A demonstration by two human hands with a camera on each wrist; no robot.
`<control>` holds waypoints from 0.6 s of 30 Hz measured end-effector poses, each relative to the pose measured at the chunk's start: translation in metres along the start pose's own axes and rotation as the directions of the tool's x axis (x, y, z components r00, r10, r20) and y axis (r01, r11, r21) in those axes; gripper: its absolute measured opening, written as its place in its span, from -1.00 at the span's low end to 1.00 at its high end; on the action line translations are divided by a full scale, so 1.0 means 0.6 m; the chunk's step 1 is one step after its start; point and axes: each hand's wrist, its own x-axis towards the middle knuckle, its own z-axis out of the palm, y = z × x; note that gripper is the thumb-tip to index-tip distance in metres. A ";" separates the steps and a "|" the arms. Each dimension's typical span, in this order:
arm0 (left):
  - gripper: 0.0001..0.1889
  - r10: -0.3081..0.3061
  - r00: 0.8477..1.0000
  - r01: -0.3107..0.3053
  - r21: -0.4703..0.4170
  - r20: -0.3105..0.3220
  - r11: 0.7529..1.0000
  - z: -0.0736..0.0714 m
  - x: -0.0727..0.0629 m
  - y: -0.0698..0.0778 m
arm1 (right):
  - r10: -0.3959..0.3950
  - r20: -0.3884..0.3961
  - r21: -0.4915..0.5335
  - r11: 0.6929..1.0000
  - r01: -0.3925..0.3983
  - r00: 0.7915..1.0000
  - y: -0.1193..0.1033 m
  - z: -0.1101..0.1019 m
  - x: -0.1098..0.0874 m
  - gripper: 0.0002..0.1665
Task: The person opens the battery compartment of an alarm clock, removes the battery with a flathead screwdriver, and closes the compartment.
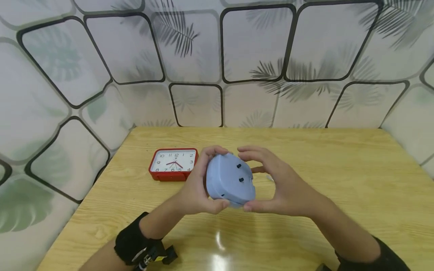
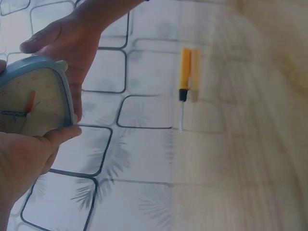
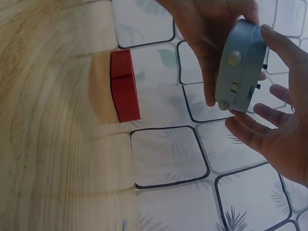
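Observation:
A light blue alarm clock (image 1: pixel 228 178) is held above the table with its back up, showing two small black knobs. My left hand (image 1: pixel 194 192) grips it, fingers over the far edge and thumb at the near edge. The thumb of my right hand (image 1: pixel 285 188) touches the lower corner, while its other fingers spread loosely around the right side. From the left wrist, the dial of the blue clock (image 2: pixel 33 103) shows, with a red and a dark hand. Side buttons on the blue clock (image 3: pixel 240 67) appear in the right wrist view.
A red rectangular clock (image 1: pixel 173 162) stands on the wooden table (image 1: pixel 339 162), left of the blue one. A screwdriver (image 2: pixel 185 72) with a yellow handle lies on the table. Behind the table rises a patterned wall (image 1: pixel 254 45).

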 end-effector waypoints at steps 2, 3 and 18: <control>-0.07 0.010 1.000 -0.011 -0.028 -0.004 1.000 0.002 -0.004 -0.007 | 0.000 0.013 -0.014 1.000 0.000 1.000 0.000 0.006 0.001 0.12; -0.09 0.015 1.000 -0.015 -0.039 -0.006 0.999 0.001 -0.005 -0.010 | 0.006 0.014 -0.025 1.000 -0.006 1.000 0.000 0.009 0.001 0.12; 0.24 -0.213 0.977 0.214 -0.260 0.031 0.942 0.007 -0.008 -0.021 | -0.011 -0.165 -0.348 0.936 -0.048 0.986 0.005 0.029 -0.003 0.14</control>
